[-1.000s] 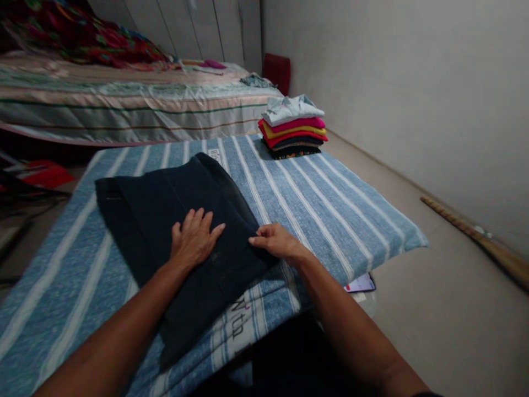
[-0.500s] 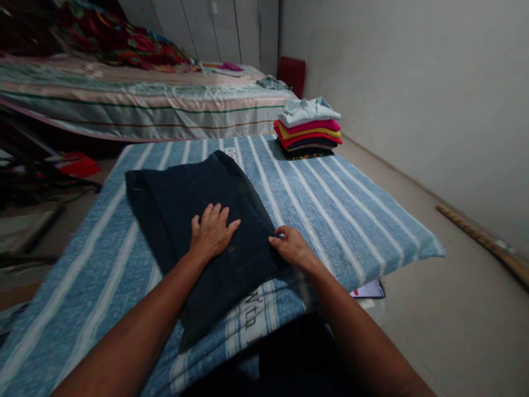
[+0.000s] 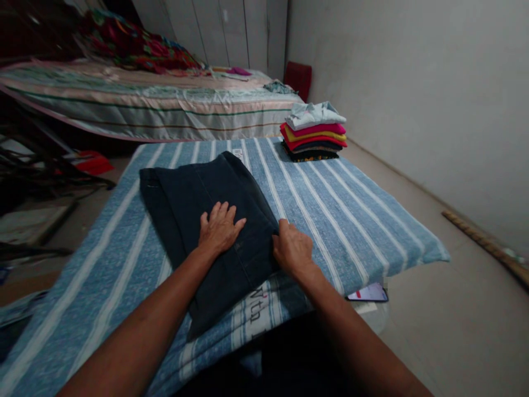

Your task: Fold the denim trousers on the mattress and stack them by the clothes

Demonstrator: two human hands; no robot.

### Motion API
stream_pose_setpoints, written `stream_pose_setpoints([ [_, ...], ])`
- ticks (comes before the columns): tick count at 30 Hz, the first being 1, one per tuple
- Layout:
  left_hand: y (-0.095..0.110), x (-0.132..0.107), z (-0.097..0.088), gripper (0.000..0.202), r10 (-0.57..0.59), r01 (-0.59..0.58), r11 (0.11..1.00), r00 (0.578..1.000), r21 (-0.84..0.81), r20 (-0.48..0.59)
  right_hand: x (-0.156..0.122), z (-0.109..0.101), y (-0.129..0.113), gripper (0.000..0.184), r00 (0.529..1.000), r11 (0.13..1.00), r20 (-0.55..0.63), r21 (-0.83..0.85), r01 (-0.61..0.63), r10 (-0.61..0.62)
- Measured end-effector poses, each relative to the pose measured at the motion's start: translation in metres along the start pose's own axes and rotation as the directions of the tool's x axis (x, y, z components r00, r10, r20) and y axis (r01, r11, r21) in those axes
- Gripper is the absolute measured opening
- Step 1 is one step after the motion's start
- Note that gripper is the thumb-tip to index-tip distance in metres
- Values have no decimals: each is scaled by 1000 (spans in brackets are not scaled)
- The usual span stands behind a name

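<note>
A dark navy folded garment (image 3: pixel 194 193) lies on a blue-and-white striped mattress (image 3: pixel 330 204). My left hand (image 3: pixel 219 229) rests flat on the garment's near half, fingers stretched out. My right hand (image 3: pixel 291 248) is at the garment's right edge, fingers curled under or against the cloth; what they grip is hidden. A stack of folded clothes (image 3: pixel 314 131), pale blue on top with pink, yellow, red and dark layers below, sits at the mattress's far right corner.
A bed with a striped cover (image 3: pixel 157 107) and a colourful blanket (image 3: pixel 140 47) stands behind. A phone (image 3: pixel 369 292) lies on the floor by the mattress's right edge. A broom handle (image 3: pixel 483 242) lies along the right wall. Dark clutter fills the left floor.
The view has shifted left, so everything sits further right in frame. My right hand slid in to the garment's edge and curled against it. My left hand stays flat on the cloth.
</note>
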State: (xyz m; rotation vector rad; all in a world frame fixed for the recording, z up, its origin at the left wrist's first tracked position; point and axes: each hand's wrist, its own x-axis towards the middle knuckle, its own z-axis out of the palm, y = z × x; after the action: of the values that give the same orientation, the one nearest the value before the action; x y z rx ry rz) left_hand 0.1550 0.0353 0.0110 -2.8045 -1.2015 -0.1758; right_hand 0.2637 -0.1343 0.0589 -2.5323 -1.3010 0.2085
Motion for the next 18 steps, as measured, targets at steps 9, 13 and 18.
stream_pose_setpoints([
  [9, -2, -1, -2, 55, -8, 8, 1000, 999, -12, 45, 7, 36, -35, 38, 881, 882, -32, -15, 471, -472],
  [13, -1, 0, 1, 54, -12, 13, 1000, 999, -19, 33, 9, 55, -26, 45, 897, 897, -4, 1, 443, -443],
  [18, -4, -2, -3, 52, -13, 16, 991, 1000, -133, 24, 6, 55, -23, 47, 901, 901, -3, 27, 433, -433],
])
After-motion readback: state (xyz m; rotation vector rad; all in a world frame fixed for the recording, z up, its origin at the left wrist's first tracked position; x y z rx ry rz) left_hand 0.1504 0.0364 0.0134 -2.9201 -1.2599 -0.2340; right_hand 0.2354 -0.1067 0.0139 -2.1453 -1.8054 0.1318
